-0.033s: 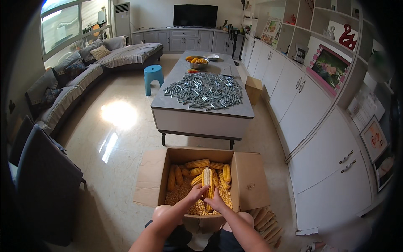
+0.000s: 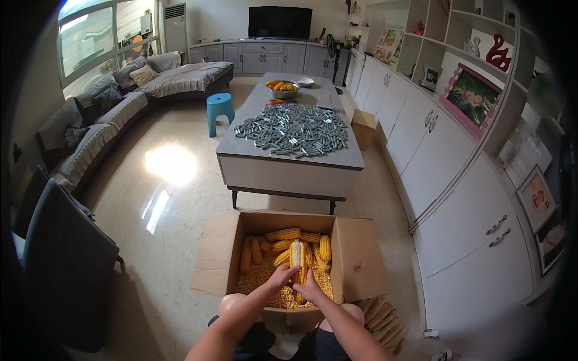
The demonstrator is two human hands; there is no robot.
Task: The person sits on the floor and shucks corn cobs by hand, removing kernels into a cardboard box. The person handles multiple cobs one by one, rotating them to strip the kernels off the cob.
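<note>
hands (image 2: 283, 278) hold a corn cob (image 2: 297, 254); poster (image 2: 389, 46) lettering too small to read.

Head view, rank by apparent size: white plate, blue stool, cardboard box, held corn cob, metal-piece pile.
1. Cardboard box
2. Metal-piece pile
3. Blue stool and held corn cob: too close to rank; the cob is nearer the camera
4. White plate

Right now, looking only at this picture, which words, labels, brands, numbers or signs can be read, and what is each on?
No text can be read.
Cardboard box: a small mark on the right flap, no legible lettering.
Picture board on the shelves: any print is too small.
Pale sheet at right: too blurred.
Television: dark screen, no text visible.
</note>
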